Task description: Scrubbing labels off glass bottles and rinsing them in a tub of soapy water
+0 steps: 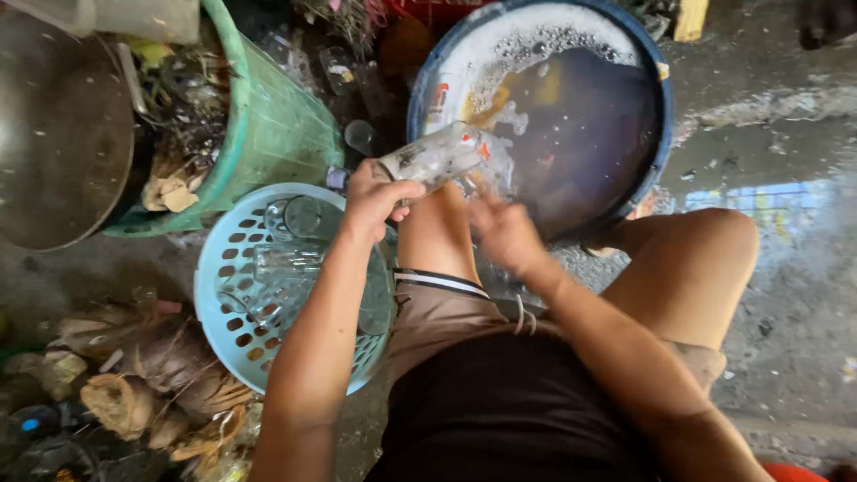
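Gripping a clear glass bottle [435, 158] with red label scraps, left hand [375, 198] clenched round its base, right hand [502, 228] fingers loosely curled at its neck, over a blue soapy tub [662, 134], pale blue basket [228, 259] of glasses left, green bin [272, 125] far left.

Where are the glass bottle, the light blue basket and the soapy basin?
glass bottle [435, 158], head view, on its clear body.
light blue basket [234, 243], head view, on its perforated wall.
soapy basin [661, 134], head view, on its blue rim.
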